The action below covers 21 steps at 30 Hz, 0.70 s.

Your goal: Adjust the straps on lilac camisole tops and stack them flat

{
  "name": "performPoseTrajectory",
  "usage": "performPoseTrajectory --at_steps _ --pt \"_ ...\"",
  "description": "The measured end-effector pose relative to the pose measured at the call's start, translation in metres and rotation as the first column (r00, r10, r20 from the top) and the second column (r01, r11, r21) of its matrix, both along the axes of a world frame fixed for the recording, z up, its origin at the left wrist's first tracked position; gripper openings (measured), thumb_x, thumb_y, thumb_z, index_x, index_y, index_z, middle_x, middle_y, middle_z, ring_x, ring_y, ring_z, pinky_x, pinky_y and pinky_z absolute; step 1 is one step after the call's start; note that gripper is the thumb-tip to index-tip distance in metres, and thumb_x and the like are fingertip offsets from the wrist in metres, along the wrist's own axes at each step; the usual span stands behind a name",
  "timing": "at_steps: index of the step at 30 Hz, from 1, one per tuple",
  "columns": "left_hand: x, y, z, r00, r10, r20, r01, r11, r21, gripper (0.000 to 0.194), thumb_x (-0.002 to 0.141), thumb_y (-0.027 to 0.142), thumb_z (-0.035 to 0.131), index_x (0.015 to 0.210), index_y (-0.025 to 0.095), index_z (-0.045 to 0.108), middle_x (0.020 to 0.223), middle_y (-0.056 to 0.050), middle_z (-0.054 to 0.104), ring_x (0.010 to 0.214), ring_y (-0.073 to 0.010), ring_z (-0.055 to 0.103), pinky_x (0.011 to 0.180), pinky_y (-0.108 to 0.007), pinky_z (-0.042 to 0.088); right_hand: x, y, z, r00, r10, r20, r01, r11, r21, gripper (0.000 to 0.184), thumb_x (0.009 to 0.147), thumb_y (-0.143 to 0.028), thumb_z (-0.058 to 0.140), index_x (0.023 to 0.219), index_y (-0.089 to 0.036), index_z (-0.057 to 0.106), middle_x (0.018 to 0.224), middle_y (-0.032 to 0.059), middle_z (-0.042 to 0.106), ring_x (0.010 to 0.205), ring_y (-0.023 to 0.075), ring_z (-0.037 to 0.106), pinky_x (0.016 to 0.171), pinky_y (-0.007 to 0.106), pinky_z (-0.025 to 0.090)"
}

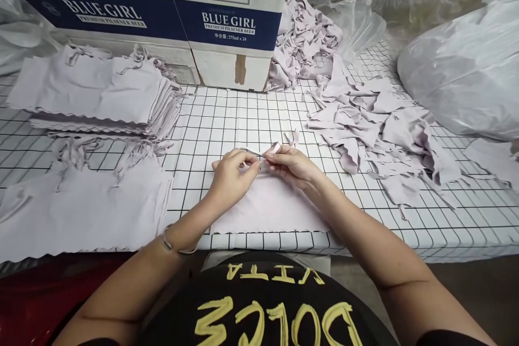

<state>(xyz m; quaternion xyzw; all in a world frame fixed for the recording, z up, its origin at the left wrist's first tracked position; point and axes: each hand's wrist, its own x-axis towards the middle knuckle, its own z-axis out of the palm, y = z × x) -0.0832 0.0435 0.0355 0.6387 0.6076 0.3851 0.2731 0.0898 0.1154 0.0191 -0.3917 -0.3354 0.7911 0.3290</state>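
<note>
A pale lilac fabric piece (pixel 270 208) lies flat before me on the checked tablecloth, its wavy edge toward me. Over its far edge, my left hand (pixel 234 175) is closed in a pinch on a thin strap (pixel 253 152), which runs across to the other hand. My right hand (pixel 292 166) is closed too, thumb and finger pinching the strap, with a short pale end sticking up. The fingertips nearly meet. My hands hide the far part of the piece. A small fabric scrap (pixel 292 137) lies just beyond them.
Stacks of similar strapped fabric pieces (pixel 93 84) (pixel 85 205) lie at the left. Loose lilac pieces (pixel 373 124) spread at the right, with a heap (pixel 302 38) behind. A beer carton (pixel 162 5) stands at the back; a plastic bag (pixel 466 70) bulges far right.
</note>
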Motion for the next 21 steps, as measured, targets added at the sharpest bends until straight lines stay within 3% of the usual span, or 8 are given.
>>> performPoseTrajectory --at_steps 3,7,12,15,17,21 --pt "0.004 0.009 0.004 0.998 0.023 0.064 -0.020 0.999 -0.040 0.004 0.081 0.020 0.061 0.080 0.022 0.065 0.090 0.000 0.066 0.083 -0.0160 0.058 0.082 -0.035 0.042 -0.006 -0.006 0.004 1.000 -0.002 -0.028 0.002 1.000 -0.008 0.036 0.054 -0.023 0.095 0.071 -0.013 0.065 0.073 -0.0002 0.060 0.063 0.0081 0.054 0.056 0.015 0.048" --pt "0.005 0.013 0.001 0.994 0.062 0.090 -0.058 0.997 -0.042 0.003 0.080 0.019 0.062 0.081 0.021 0.064 0.090 -0.002 0.065 0.078 -0.0155 0.056 0.080 -0.034 0.043 -0.008 -0.010 0.006 0.999 0.014 -0.044 -0.015 1.000 -0.019 0.039 0.054 -0.026 0.096 0.067 -0.013 0.061 0.079 0.0030 0.063 0.066 0.0093 0.055 0.058 0.017 0.049" --pt "-0.001 0.011 -0.002 0.991 -0.050 0.123 0.045 0.998 0.040 0.009 0.080 0.016 0.056 0.072 0.019 0.057 0.079 0.000 0.062 0.077 -0.0146 0.056 0.076 -0.031 0.042 -0.003 -0.007 0.003 1.000 -0.004 -0.001 0.004 0.994 0.105 0.038 0.058 -0.032 0.094 0.077 -0.014 0.067 0.071 0.0011 0.062 0.066 0.0115 0.058 0.062 0.020 0.051" --pt "-0.005 0.004 -0.007 0.982 -0.128 -0.140 0.120 0.990 -0.068 0.008 0.079 0.017 0.056 0.071 0.019 0.057 0.081 -0.001 0.063 0.084 -0.0189 0.055 0.081 -0.037 0.037 0.005 -0.005 -0.001 0.997 -0.047 0.069 0.031 0.976 0.215 0.039 0.058 -0.032 0.094 0.077 -0.015 0.065 0.071 0.0015 0.063 0.067 0.0138 0.060 0.063 0.023 0.052" --pt "-0.007 -0.003 -0.014 0.916 -0.205 -0.343 0.153 0.973 -0.173 0.005 0.081 0.024 0.061 0.080 0.019 0.060 0.090 -0.003 0.065 0.093 -0.0246 0.053 0.084 -0.043 0.031 0.010 -0.005 -0.005 0.993 -0.048 0.109 0.017 0.964 0.265 0.040 0.058 -0.032 0.093 0.079 -0.016 0.063 0.069 0.0008 0.062 0.066 0.0147 0.060 0.062 0.025 0.051" --pt "-0.008 -0.012 -0.026 0.852 -0.256 -0.456 0.160 0.958 -0.239 0.013 0.084 0.032 0.063 0.091 0.020 0.061 0.097 -0.006 0.064 0.098 -0.0276 0.050 0.083 -0.043 0.027 0.014 -0.012 -0.012 0.984 0.006 0.176 -0.068 0.936 0.345 0.040 0.062 -0.032 0.090 0.083 -0.017 0.060 0.068 -0.0018 0.058 0.067 0.0144 0.058 0.064 0.026 0.050"
